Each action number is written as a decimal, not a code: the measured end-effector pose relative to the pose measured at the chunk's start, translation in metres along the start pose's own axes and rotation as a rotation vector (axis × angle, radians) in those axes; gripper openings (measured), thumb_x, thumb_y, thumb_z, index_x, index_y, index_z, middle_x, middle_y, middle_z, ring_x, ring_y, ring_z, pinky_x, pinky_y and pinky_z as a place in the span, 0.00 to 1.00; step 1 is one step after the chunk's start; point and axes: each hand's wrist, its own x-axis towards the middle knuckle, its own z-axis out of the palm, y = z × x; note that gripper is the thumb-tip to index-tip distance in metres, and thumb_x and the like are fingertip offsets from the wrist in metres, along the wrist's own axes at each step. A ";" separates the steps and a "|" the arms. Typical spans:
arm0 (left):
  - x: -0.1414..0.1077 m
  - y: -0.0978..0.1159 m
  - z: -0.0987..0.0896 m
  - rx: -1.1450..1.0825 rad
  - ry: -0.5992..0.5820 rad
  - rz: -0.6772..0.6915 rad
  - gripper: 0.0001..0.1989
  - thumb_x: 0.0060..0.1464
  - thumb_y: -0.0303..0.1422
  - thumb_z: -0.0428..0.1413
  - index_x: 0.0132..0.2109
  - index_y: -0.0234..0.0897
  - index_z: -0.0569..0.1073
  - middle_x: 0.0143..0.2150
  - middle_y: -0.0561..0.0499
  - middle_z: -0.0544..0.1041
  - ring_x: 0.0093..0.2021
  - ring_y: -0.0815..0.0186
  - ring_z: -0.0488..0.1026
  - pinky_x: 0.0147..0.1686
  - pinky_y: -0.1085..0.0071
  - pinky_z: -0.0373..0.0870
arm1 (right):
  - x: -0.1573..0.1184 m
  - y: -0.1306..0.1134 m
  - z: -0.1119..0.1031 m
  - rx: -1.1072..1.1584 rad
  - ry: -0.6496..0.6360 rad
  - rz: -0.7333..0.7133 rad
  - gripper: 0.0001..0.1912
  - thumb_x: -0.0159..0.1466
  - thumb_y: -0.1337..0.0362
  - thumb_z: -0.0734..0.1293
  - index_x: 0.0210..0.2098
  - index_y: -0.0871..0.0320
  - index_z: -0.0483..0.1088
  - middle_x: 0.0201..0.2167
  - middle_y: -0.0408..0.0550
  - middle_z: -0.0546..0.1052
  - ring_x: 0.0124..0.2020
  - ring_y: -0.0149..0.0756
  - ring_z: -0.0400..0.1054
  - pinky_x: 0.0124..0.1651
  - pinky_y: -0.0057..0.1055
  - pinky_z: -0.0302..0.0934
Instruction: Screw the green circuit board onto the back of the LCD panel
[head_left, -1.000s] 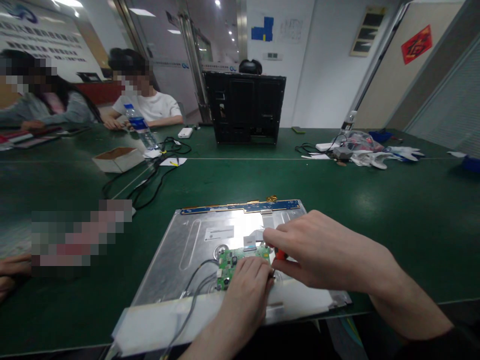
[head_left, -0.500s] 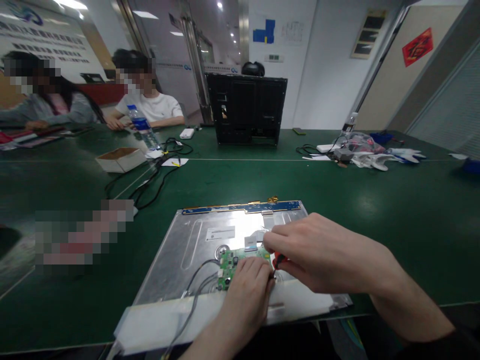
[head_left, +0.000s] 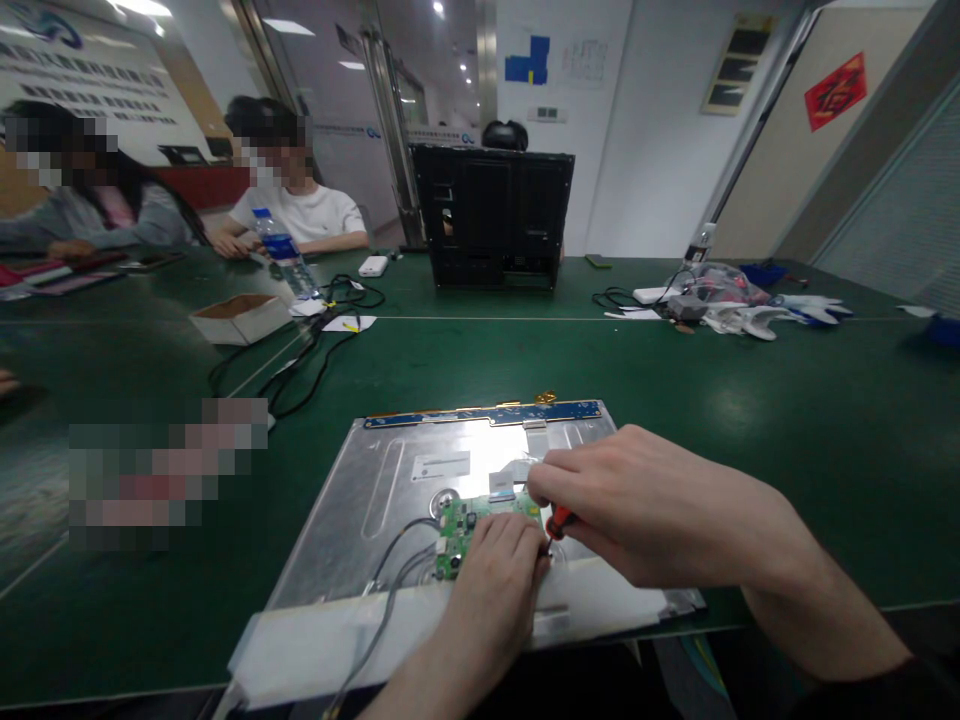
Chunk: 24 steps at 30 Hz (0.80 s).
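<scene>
A silver metal panel (head_left: 390, 490) lies on the green table, with a green circuit board (head_left: 459, 520) on its middle and a blue board strip (head_left: 480, 413) along its far edge. My right hand (head_left: 600, 500) is closed round a red screwdriver (head_left: 559, 522), whose tip points down at the circuit board's right corner. My left hand (head_left: 502, 570) rests on the right part of the board, fingers together near the screwdriver tip; whether it pinches anything is hidden. Dark and grey cables (head_left: 394, 590) run from the board's left side over the white strip (head_left: 337, 640) at the near edge.
Beyond the panel stands a black monitor frame (head_left: 495, 220). A white box (head_left: 241, 320), a water bottle (head_left: 285, 255) and black cables (head_left: 322, 370) are at the left. Gloves (head_left: 750, 318) and a plastic bag (head_left: 720, 285) lie far right. Two people sit far left.
The red screwdriver handle shows more clearly below my right hand. Both hands are in nearly the same place. At the far left edge, part of another person's hand has come into view.
</scene>
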 end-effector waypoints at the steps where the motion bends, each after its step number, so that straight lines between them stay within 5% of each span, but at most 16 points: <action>1: 0.000 0.000 0.000 -0.003 -0.001 -0.002 0.08 0.54 0.20 0.48 0.36 0.38 0.65 0.33 0.49 0.72 0.36 0.59 0.69 0.37 0.63 0.64 | 0.000 0.000 0.000 0.002 0.004 0.002 0.06 0.62 0.70 0.63 0.37 0.57 0.60 0.32 0.42 0.73 0.29 0.31 0.65 0.26 0.31 0.46; 24: -0.004 -0.001 0.002 -0.061 -0.054 -0.033 0.08 0.55 0.20 0.49 0.39 0.37 0.66 0.38 0.48 0.74 0.39 0.57 0.69 0.41 0.60 0.63 | 0.001 -0.003 0.004 -0.040 0.051 0.071 0.03 0.63 0.67 0.61 0.37 0.57 0.61 0.30 0.43 0.75 0.27 0.33 0.66 0.25 0.31 0.42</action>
